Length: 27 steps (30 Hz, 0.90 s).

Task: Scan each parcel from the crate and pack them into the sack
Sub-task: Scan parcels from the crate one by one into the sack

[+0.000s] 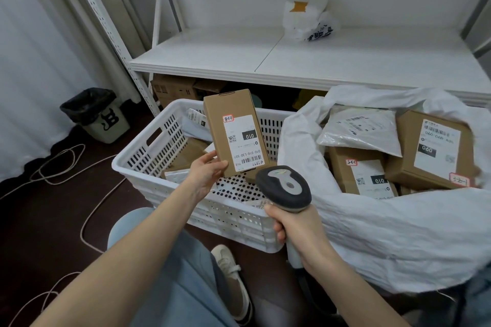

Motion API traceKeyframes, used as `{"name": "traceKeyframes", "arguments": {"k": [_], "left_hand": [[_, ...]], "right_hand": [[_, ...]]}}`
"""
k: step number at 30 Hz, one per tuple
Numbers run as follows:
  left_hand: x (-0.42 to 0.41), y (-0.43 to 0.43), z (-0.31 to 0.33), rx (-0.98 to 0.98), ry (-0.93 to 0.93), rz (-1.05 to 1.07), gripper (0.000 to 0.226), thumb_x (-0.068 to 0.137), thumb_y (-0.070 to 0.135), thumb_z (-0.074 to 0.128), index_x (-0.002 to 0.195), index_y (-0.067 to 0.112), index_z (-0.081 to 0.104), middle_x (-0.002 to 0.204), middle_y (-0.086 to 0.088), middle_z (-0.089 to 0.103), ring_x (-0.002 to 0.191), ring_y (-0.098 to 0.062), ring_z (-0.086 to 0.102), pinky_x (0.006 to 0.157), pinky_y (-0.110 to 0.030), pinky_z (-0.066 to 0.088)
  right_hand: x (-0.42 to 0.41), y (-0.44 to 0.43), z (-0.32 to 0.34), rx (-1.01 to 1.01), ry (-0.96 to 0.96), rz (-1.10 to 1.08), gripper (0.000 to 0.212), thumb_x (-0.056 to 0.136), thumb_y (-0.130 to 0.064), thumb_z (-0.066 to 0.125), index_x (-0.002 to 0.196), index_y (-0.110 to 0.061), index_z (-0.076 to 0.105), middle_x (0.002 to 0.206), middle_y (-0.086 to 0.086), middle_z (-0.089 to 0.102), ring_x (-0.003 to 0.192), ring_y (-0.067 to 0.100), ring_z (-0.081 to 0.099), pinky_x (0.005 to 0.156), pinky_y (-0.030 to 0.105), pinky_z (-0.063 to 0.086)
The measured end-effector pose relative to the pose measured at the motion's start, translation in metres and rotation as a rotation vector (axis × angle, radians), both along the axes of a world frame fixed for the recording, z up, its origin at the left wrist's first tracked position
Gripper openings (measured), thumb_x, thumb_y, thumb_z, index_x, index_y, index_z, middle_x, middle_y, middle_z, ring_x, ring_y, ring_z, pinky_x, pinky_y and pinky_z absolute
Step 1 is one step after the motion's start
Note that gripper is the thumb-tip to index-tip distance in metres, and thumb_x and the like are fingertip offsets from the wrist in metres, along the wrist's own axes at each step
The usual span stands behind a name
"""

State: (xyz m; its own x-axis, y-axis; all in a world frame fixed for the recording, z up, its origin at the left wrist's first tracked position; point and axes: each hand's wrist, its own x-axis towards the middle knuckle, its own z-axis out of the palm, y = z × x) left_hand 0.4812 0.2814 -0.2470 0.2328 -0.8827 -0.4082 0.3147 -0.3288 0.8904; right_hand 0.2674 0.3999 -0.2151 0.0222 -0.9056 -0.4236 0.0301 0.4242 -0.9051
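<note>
My left hand (206, 171) grips the lower edge of a flat brown parcel (228, 114), held upright above the white crate (148, 164) with its white label facing me. My right hand (295, 228) grips the handle of a grey barcode scanner (284, 187), whose head points at the parcel's barcode from just below it. Several more parcels lie in the crate. To the right, the white sack (385, 236) lies open with several parcels inside: brown boxes (430, 148) and a grey mailer bag (358, 130).
A white shelf (265, 61) stands behind the crate, with a white plastic bag (308, 18) on it and cardboard boxes underneath. A black-lined waste bin (98, 114) sits at the left. Cables (61, 164) trail over the dark floor. My legs and a shoe (231, 271) are below.
</note>
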Motion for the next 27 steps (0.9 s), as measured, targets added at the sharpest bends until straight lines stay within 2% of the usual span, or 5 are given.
{"name": "traceKeyframes", "arguments": {"k": [5, 9, 15, 19, 27], "left_hand": [[-0.016, -0.016, 0.039, -0.062, -0.009, -0.099, 0.049, 0.089, -0.006, 0.058, 0.136, 0.002, 0.046, 0.098, -0.010, 0.070, 0.078, -0.018, 0.072, 0.064, -0.028, 0.058], [-0.069, -0.033, 0.075, -0.146, -0.125, -0.321, 0.051, 0.088, -0.002, 0.061, 0.136, 0.006, 0.047, 0.110, -0.013, 0.068, 0.090, -0.020, 0.070, 0.077, -0.029, 0.058], [-0.189, -0.037, 0.072, -0.303, -0.519, -0.641, 0.072, 0.087, 0.001, 0.063, 0.148, 0.020, 0.030, 0.099, -0.005, 0.059, 0.089, -0.019, 0.062, 0.069, -0.022, 0.054], [-0.234, -0.029, 0.037, -0.256, -1.102, -1.027, 0.061, 0.085, 0.015, 0.066, 0.140, 0.011, 0.039, 0.121, -0.011, 0.061, 0.106, -0.025, 0.059, 0.079, -0.025, 0.047], [-0.255, -0.031, 0.026, -0.525, -1.545, -0.863, 0.090, 0.079, 0.028, 0.075, 0.150, 0.032, 0.020, 0.146, -0.006, 0.030, 0.124, -0.029, 0.045, 0.088, -0.042, 0.050]], "right_hand": [[-0.015, -0.016, 0.031, -0.109, -0.063, -0.038, 0.014, 0.084, -0.015, 0.072, 0.072, -0.009, 0.068, 0.053, 0.001, 0.062, 0.043, 0.007, 0.050, 0.049, 0.021, 0.044], [-0.049, -0.037, 0.065, -0.208, -0.099, -0.185, 0.011, 0.083, -0.012, 0.072, 0.074, -0.008, 0.067, 0.054, 0.004, 0.060, 0.042, 0.009, 0.049, 0.046, 0.021, 0.041], [-0.119, -0.048, 0.093, -0.240, -0.155, -0.403, 0.012, 0.086, -0.012, 0.070, 0.076, -0.007, 0.066, 0.052, 0.002, 0.057, 0.044, 0.011, 0.048, 0.046, 0.021, 0.041], [-0.157, -0.044, 0.095, -0.235, -0.143, -0.519, 0.011, 0.086, -0.011, 0.070, 0.078, -0.006, 0.065, 0.049, 0.001, 0.055, 0.038, 0.007, 0.044, 0.044, 0.019, 0.039], [-0.176, -0.050, 0.072, -0.123, -0.170, -0.538, 0.014, 0.085, -0.013, 0.071, 0.075, -0.006, 0.063, 0.048, 0.001, 0.057, 0.036, 0.008, 0.046, 0.044, 0.021, 0.041]]}}
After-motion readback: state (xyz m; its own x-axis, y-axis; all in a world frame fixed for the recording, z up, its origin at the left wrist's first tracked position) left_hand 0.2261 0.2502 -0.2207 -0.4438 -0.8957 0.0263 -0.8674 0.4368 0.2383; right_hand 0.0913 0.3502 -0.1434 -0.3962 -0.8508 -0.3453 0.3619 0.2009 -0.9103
